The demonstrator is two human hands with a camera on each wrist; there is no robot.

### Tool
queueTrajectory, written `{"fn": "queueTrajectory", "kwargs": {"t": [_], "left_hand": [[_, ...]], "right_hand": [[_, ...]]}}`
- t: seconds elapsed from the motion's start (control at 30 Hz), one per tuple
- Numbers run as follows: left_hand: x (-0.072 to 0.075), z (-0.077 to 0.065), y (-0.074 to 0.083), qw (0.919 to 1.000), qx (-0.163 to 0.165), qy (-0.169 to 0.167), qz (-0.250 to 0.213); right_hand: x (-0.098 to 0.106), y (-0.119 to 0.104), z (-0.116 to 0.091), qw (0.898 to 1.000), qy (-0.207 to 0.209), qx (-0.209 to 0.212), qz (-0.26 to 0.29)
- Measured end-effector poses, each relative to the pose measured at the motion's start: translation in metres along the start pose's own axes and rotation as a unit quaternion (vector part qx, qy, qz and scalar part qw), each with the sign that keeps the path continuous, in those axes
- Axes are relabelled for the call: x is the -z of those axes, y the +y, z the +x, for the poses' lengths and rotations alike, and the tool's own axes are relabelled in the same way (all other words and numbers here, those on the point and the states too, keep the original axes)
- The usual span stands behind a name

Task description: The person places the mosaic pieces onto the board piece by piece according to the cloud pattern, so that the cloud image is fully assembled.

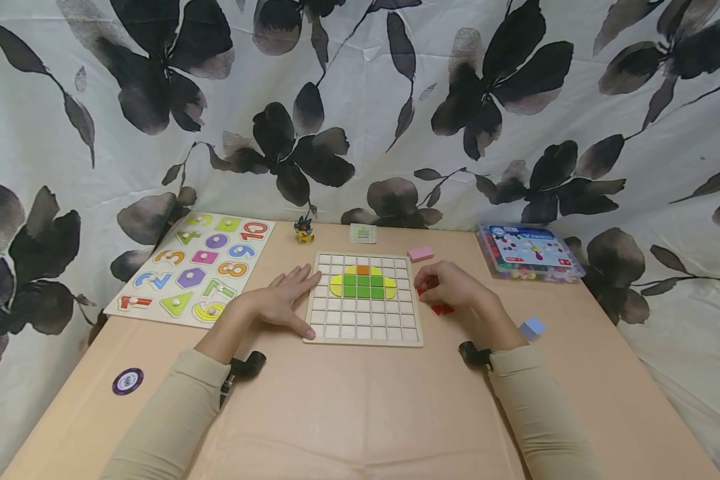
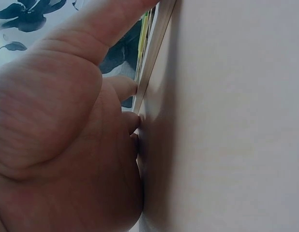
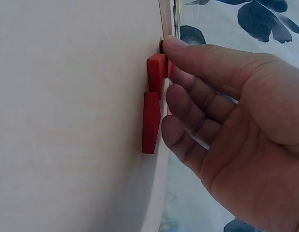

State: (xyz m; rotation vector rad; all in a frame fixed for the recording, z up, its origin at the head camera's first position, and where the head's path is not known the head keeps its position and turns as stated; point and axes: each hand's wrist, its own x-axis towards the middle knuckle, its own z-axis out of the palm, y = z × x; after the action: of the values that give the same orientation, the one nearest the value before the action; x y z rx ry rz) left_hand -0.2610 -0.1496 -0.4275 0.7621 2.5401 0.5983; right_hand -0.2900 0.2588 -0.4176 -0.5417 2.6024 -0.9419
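Note:
A wooden grid board [image 1: 366, 330] lies on the table. On it, green squares [image 1: 363, 291], an orange square [image 1: 363, 270] and curved yellow pieces [image 1: 336, 286] form a rounded pattern. My left hand [image 1: 279, 301] is spread at the board's left side, thumb and fingers touching the frame. To the right of the board, my right hand [image 1: 459, 288] pinches a red block [image 1: 420, 292] between thumb and fingertips; the fingers partly hide it. More red blocks [image 3: 150, 123] lie on the table just below that hand.
A pink block [image 1: 420, 253] and a blue block [image 1: 533, 328] lie on the right. Behind stand a plastic box [image 1: 528, 253], a small card [image 1: 363, 233] and a small figure [image 1: 304, 229]. A number puzzle board [image 1: 180, 267] and a round chip [image 1: 128, 381] are on the left.

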Motion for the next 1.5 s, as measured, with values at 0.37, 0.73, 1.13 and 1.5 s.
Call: {"fn": "queueTrajectory", "kwargs": {"t": [0.37,0.73,1.13,1.5], "left_hand": [[0.001,-0.001,0.001,1.0,-0.006,0.001,0.004],[-0.001,-0.001,0.0,1.0,-0.006,-0.002,0.001],[-0.001,0.001,0.0,0.9999,-0.007,-0.006,0.011],[0.0,0.0,-0.001,0.9999,-0.002,-0.006,0.012]], "right_hand": [[0.002,-0.001,-0.004,0.999,0.038,0.006,0.033],[-0.016,-0.071,0.027,0.988,0.019,0.148,0.026],[-0.053,-0.107,0.062,0.975,-0.118,0.183,-0.041],[-0.061,-0.103,0.066,0.978,-0.127,0.161,-0.037]]}}
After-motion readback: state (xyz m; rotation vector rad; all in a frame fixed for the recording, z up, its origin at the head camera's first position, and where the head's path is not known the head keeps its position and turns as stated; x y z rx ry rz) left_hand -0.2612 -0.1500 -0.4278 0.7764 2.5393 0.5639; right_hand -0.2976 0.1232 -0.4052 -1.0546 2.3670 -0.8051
